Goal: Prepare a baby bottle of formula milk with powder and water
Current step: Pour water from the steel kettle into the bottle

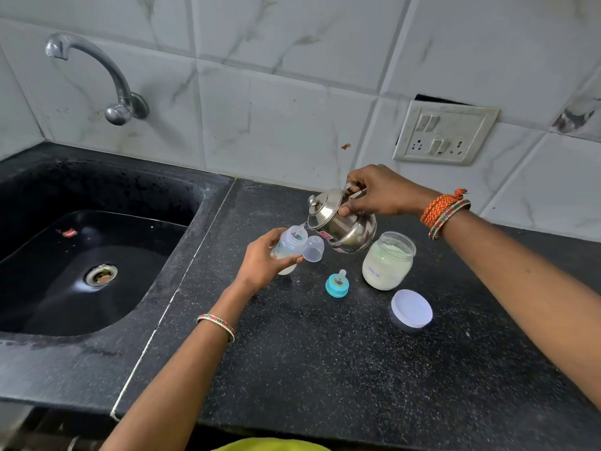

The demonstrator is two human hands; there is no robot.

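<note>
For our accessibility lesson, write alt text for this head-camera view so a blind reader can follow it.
The right hand tilts a steel kettle, pouring water into an open baby bottle held by the left hand over a black counter. Beside them sit a formula jar, its lid and the bottle's teat.

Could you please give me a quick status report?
Left hand holds clear plastic baby bottle. Right hand tilts small steel kettle, spout at bottle mouth. Nothing obstructing.
</note>
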